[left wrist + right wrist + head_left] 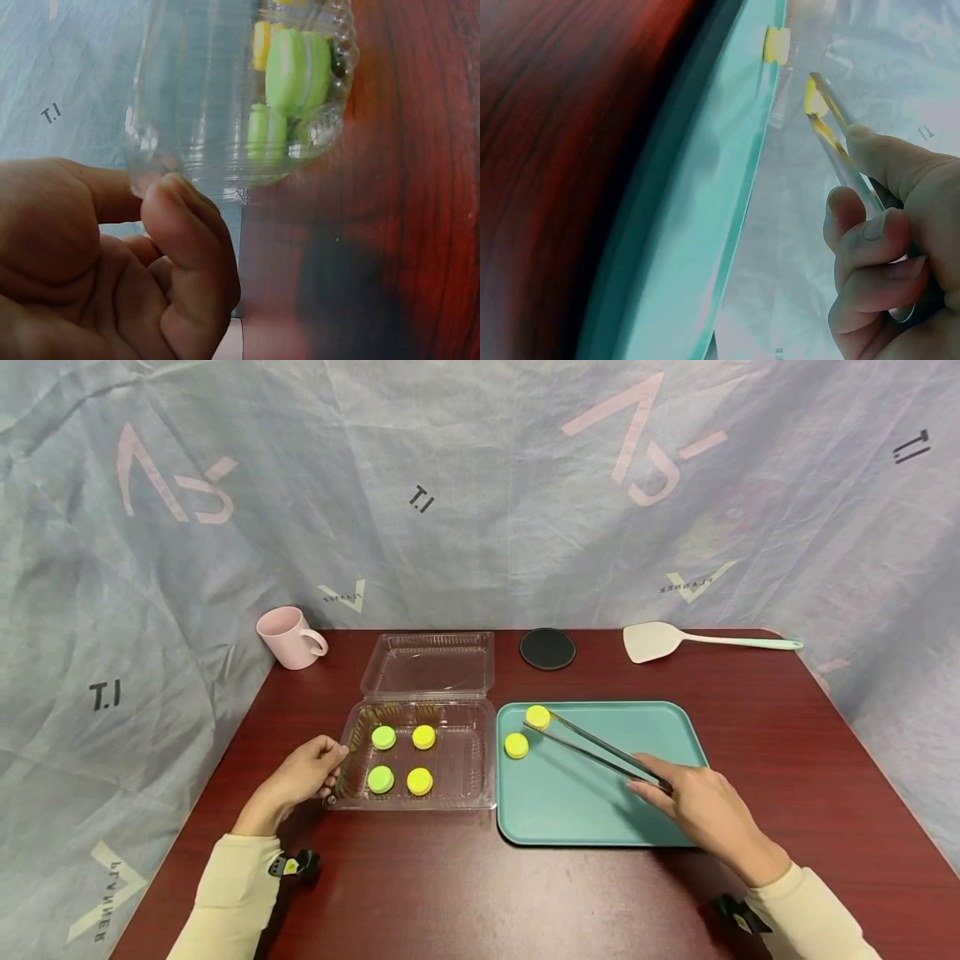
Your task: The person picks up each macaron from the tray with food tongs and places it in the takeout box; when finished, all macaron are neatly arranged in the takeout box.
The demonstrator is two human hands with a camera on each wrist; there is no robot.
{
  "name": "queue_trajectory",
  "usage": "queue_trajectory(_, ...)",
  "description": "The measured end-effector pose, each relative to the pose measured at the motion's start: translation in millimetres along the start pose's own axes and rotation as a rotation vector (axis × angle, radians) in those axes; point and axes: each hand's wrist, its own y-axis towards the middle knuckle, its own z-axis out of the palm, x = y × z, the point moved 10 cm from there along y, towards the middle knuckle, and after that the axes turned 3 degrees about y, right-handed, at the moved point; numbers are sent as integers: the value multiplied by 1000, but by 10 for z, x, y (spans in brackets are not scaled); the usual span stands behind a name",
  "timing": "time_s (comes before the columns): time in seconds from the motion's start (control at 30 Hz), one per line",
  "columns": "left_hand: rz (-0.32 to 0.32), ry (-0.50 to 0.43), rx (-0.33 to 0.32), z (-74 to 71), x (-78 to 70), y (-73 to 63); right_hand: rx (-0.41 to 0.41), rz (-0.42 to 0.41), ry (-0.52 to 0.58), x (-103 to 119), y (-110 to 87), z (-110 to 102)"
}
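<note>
My left hand pinches the left rim of a clear plastic container between thumb and finger. Inside the container sit two green macarons on the left and two yellow macarons beside them. In my right hand is a pair of metal tongs. The tong tips grip a yellow macaron, which in the right wrist view is raised off the teal tray. Another yellow macaron lies on the tray near its left edge.
The container's hinged lid lies open behind it. A pink mug stands at the back left. Along the back are a black round coaster and a white spatula. A grey cloth hangs behind the dark red table.
</note>
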Motion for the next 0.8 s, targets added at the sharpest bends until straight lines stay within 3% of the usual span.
queue_trajectory(0.5,7,-7,-1,-14,-11,40,-25,-32,33,201,187,-27)
queue_trajectory(0.8,6,-24,1,8,30,28,-13,-131,71,453,329,68)
